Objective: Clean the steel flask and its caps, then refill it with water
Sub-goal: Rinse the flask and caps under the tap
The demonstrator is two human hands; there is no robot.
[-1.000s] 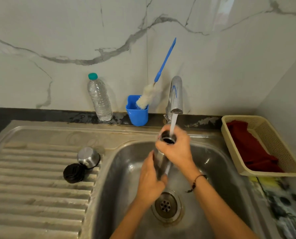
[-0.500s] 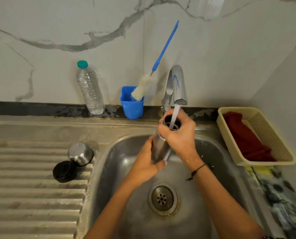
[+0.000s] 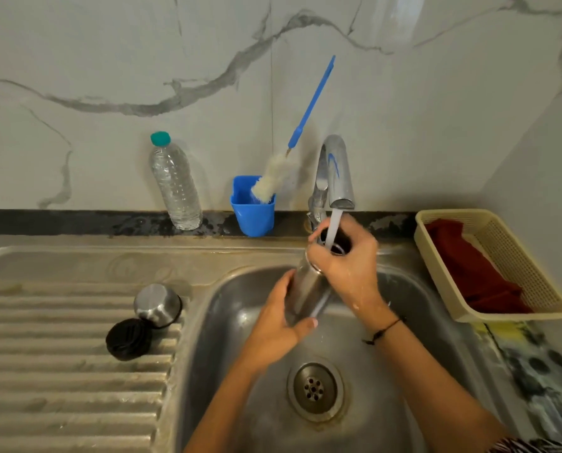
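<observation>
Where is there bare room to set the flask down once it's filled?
The ribbed drainboard is bare left of and in front of the black cap and steel cap. The ledge between plastic bottle and blue cup is narrow. The basket takes the right side.

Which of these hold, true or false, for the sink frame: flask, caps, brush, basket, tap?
1. Both hands hold the flask under the running tap. True: left hand low on the body, right hand round the neck.
2. The flask's caps are screwed on. False: the steel cap and black cap lie on the drainboard.
3. The brush stands in the blue cup. True.
4. The basket holds a yellow sponge. False: it holds a red cloth.
5. The bottle lies in the sink. False: it stands upright by the wall.
</observation>
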